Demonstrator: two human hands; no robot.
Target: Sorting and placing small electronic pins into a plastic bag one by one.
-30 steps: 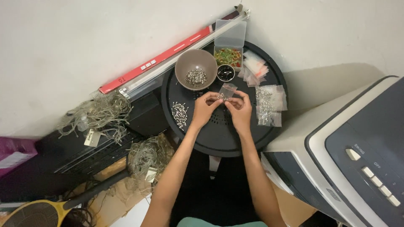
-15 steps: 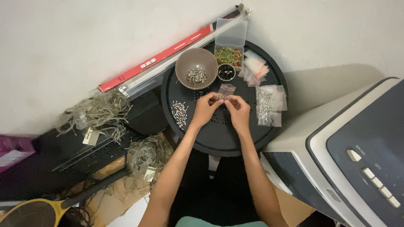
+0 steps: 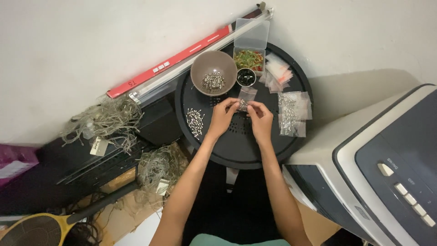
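Observation:
Both my hands meet over the middle of a round black tray [image 3: 236, 152]. My left hand [image 3: 223, 117] and my right hand [image 3: 261, 118] pinch a small clear plastic bag [image 3: 246, 98] between their fingertips; small metal pieces show inside it. A loose pile of small silver metal parts [image 3: 195, 122] lies on the tray left of my left hand. Behind my hands stands a brown bowl [image 3: 214, 78] with more silver parts in it. Filled clear bags [image 3: 292, 114] lie in a heap right of my right hand.
A small black cup [image 3: 246, 76], a clear box of green and red bits [image 3: 249, 58] and empty bags [image 3: 276, 73] sit at the tray's back. A red bar and clear tube [image 3: 182, 57] lean along the wall. Tangled wire [image 3: 109, 120] lies left; a grey appliance [image 3: 382, 173] stands right.
My hands have kept working the small bag at the same spot, with only slight finger movement. Nothing else on the tray moved.

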